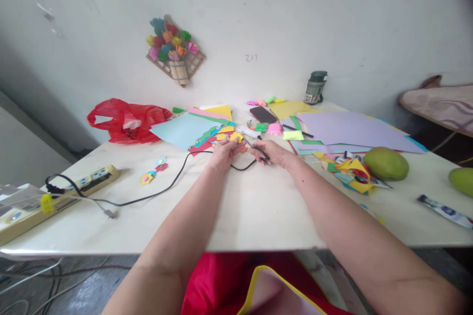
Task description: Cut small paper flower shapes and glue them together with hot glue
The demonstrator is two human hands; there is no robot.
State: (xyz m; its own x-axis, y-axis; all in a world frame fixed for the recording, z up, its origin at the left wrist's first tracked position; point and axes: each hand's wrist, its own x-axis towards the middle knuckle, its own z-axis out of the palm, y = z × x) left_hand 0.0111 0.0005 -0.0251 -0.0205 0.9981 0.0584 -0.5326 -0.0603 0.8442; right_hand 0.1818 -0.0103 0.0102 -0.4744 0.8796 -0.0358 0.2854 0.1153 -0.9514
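Observation:
My left hand [225, 153] pinches a small yellow paper piece [236, 136] near the middle of the table. My right hand [271, 153] is closed on the black handles of a pair of scissors [263, 152], whose blades point up and left to the yellow paper. Just behind my left hand lies a pile of coloured paper cut-outs [209, 138]. A white glue gun [250, 132] sits behind the scissors, and a black cord [177, 177] runs under my hands to the left.
At left are a power strip [99, 174], small paper flowers [148, 177] and a red bag [125, 118]. Behind lie a phone [263, 114], clay packs [274, 129] and a bottle [316, 87]. At right are purple sheets [343, 128], scraps [354, 172], a green fruit [386, 163] and a tube [445, 211].

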